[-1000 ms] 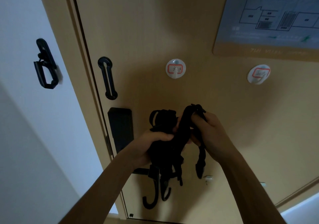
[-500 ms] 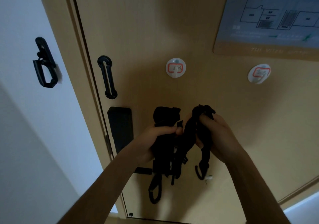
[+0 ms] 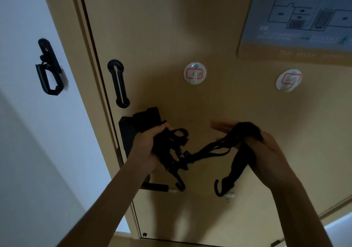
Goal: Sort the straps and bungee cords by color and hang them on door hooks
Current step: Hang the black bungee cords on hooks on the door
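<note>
Head view: a person's two bare forearms reach up from 6 o'clock toward a tan door [image 3: 162, 27]. The left hand [image 3: 146, 147], at about 9 o'clock from the frame centre, has its fingers curled tight round a black bundle [image 3: 163, 151] of straps and buckles. Part of that bundle sticks out above the fist toward 11 o'clock, and one black hook end [image 3: 180, 185] dangles below it at 6 o'clock.

The right hand [image 3: 270, 151], at about 3 o'clock, carries a bunch of black cords [image 3: 246, 131] draped over it between thumb and fingers. Its fingers [image 3: 222, 125] are smeared by motion and point toward 9 o'clock, so I cannot tell whether the hand clamps the cords or only bears them. Several thin strands [image 3: 207, 149] run from this bunch toward 8 o'clock into the bundle. A broader black tail with a curved hook [image 3: 219, 187] hangs from the right hand toward 7 o'clock.

Two round white door hooks with red-edged labels sit above the hands, touching neither: the left door hook [image 3: 194, 73] at 12 o'clock and the right door hook [image 3: 288, 80] at 2 o'clock. Nothing hangs on them.

A floor plan [image 3: 304, 18] is fixed to the door at 1 o'clock. A black slotted plate [image 3: 118, 83] lies near the door's edge at 10 o'clock, with a black lock box [image 3: 125, 132] just below it, partly behind the left hand. A black latch [image 3: 49, 67] is on the white wall [image 3: 28, 132] at 9 o'clock.
</note>
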The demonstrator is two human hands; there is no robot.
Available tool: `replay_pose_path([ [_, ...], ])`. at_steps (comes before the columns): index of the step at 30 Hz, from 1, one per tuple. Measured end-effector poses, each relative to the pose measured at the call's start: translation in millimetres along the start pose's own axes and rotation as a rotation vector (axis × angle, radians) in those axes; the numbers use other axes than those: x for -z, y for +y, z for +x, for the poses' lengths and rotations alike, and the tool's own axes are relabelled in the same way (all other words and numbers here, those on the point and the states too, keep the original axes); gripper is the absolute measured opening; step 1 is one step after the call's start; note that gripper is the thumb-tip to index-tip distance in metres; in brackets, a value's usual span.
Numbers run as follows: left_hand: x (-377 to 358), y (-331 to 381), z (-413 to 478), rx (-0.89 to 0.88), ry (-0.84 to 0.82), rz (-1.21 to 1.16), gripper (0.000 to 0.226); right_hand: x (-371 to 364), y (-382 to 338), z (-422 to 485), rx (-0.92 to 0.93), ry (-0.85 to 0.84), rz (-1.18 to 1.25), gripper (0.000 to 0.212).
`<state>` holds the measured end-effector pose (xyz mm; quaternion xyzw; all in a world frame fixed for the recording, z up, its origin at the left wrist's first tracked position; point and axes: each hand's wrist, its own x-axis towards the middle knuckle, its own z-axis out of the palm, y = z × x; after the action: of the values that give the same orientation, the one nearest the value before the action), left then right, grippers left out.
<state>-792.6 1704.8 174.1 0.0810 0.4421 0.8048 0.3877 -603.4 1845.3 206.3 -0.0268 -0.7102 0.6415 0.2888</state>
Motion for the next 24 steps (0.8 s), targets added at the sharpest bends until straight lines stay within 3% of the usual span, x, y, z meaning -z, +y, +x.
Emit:
replay_pose_path([
  [5, 10.1, -5.6, 4.5, 0.029, 0.102, 0.021, 0.009, 0.8, -3.2, -1.2, 0.013, 0.133, 0.293, 0.044],
  [12, 20.9, -2.5, 5.3, -0.107, 0.130, -0.059, 0.012, 2.7, -7.6, 3.1, -0.168, 0.202, 0.389, 0.038],
  [15, 15.1, -3.5, 1.7, -0.164, 0.118, -0.049, 0.013, -3.2, 0.0, 4.6, -0.210, 0.177, 0.159, 0.032],
  [18, 2.5, -5.7, -3.6, -0.162, 0.036, -0.121, 0.012, -20.6, 10.8, 9.5, -0.286, 0.092, -0.317, 0.016],
  [20, -4.3, -6.6, -4.8, -0.175, 0.003, -0.135, 0.015, -32.7, 18.5, 11.9, -0.337, -0.057, -0.573, 0.015],
  [23, -9.5, -6.4, -6.0, -0.202, -0.019, -0.142, 0.020, -46.5, 29.3, 12.4, -0.439, -0.273, -0.701, 0.014],
  [24, -10.2, -5.9, -5.9, -0.205, -0.019, -0.145, 0.021, -49.2, 35.1, 13.2, -0.494, -0.337, -0.752, 0.024],
])
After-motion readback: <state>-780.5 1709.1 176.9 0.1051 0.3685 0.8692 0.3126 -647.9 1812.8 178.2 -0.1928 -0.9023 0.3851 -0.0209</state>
